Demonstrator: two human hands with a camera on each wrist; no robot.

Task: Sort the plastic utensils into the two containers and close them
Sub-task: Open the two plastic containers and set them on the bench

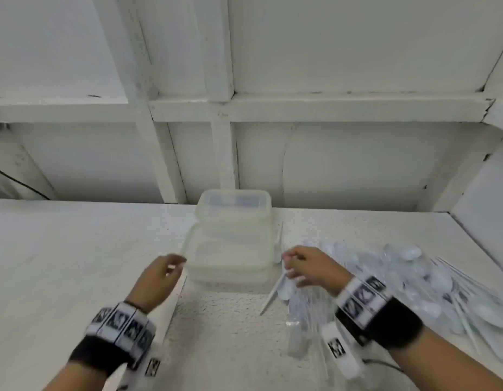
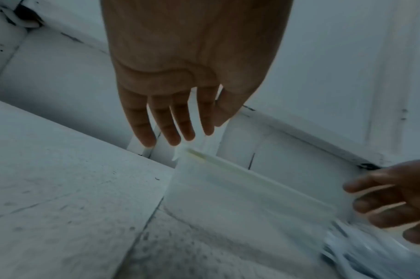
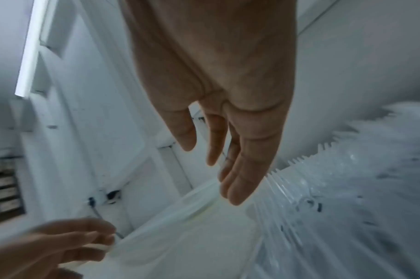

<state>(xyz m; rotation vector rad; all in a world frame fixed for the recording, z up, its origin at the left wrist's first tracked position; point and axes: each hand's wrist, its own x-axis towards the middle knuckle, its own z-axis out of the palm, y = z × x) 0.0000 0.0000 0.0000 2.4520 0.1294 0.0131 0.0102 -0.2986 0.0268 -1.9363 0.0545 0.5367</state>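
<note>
Translucent lidded containers with pale green rims stand mid-table, a near one (image 1: 230, 255) and a far one (image 1: 234, 204) right behind it. My left hand (image 1: 174, 266) hovers at the near container's left corner. Its fingers (image 2: 175, 137) are straight and hold nothing just above the container's rim (image 2: 240, 169). My right hand (image 1: 290, 263) hovers at the right side, also relaxed and empty (image 3: 213, 162). A white plastic spoon (image 1: 274, 293) lies on the table under it. A heap of clear and white plastic utensils (image 1: 400, 283) lies to the right.
A white panelled wall (image 1: 273, 153) rises directly behind the containers, and a side wall (image 1: 487, 193) closes the right end. The rough white tabletop (image 1: 75, 249) stretches out to the left. Several clear utensils (image 1: 298, 328) lie near the front, beneath my right wrist.
</note>
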